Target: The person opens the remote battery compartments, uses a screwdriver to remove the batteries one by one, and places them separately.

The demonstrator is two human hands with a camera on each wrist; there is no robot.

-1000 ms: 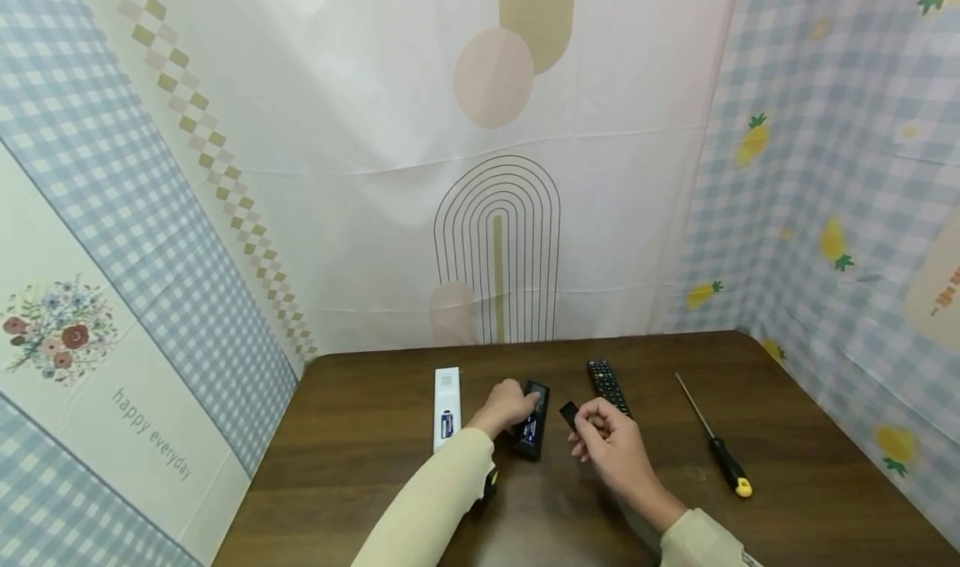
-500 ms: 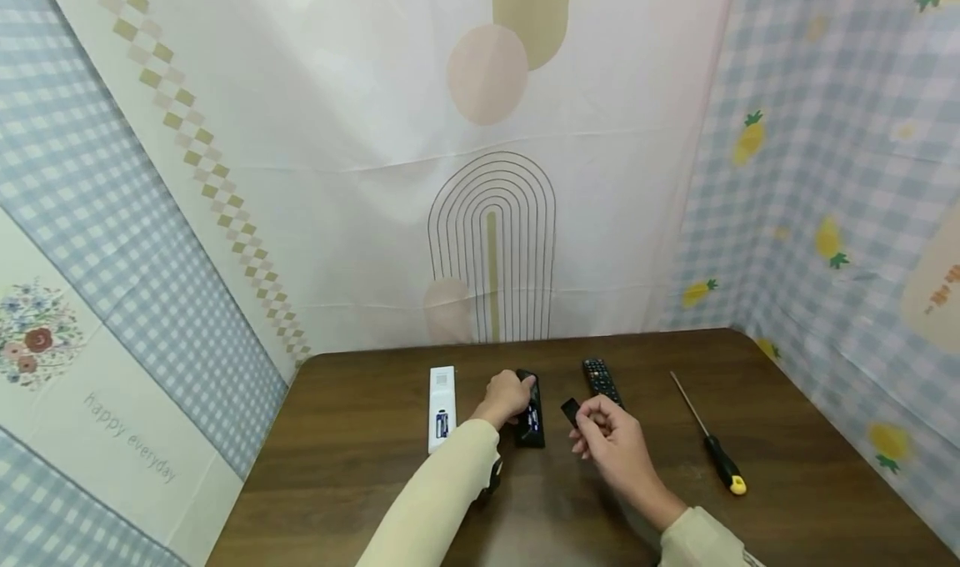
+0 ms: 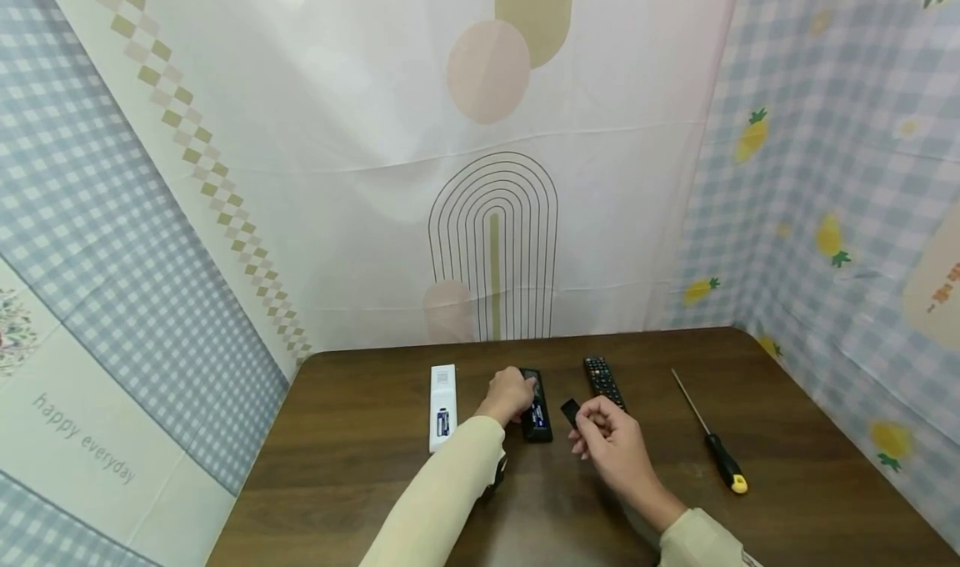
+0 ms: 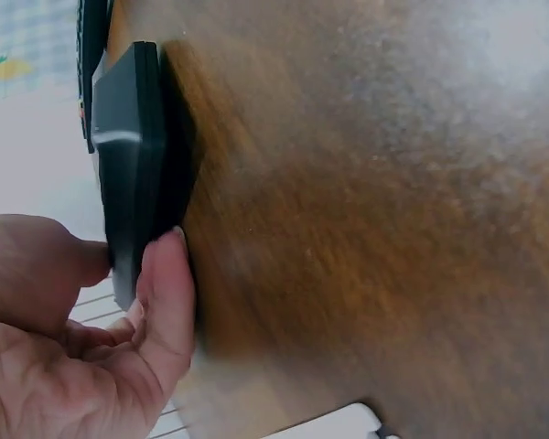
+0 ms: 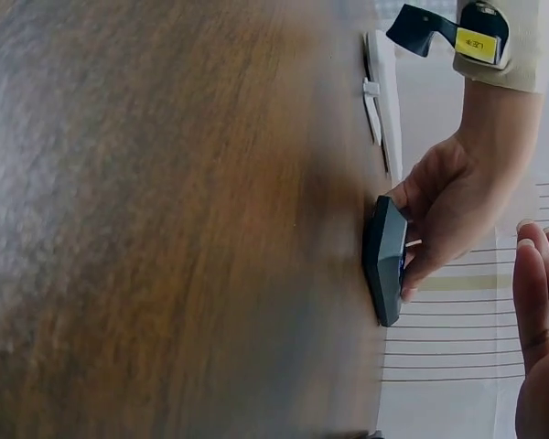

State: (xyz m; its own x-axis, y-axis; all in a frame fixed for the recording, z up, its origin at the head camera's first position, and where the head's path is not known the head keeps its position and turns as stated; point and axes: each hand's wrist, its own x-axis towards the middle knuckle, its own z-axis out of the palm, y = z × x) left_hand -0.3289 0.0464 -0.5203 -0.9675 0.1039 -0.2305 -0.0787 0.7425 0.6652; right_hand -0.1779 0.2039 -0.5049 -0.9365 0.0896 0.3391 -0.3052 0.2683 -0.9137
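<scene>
My left hand (image 3: 508, 393) grips the far part of a black remote control (image 3: 538, 421), thumb on its upturned back and fingers along its left side. Batteries show in its uncovered compartment. Seen from the left wrist, the remote (image 4: 128, 174) sits between thumb and fingers, close over the table. To its right, my right hand (image 3: 611, 442) pinches a small black battery cover (image 3: 570, 410) between thumb and fingertips, apart from the remote. Only some fingers of the right hand (image 5: 542, 302) enter the right wrist view, where the cover is out of sight.
A white remote (image 3: 442, 400) lies back up on the left of the brown table (image 3: 330, 467), batteries exposed. Behind my right hand lies another black remote (image 3: 602, 381), buttons up. Farther right is a screwdriver (image 3: 722, 459) with a black and yellow handle. Patterned cloth hangs behind the table.
The remote in my left hand has shifted slightly away from me and turned, its near end swinging right. My right hand keeps its pinch on the cover, almost still.
</scene>
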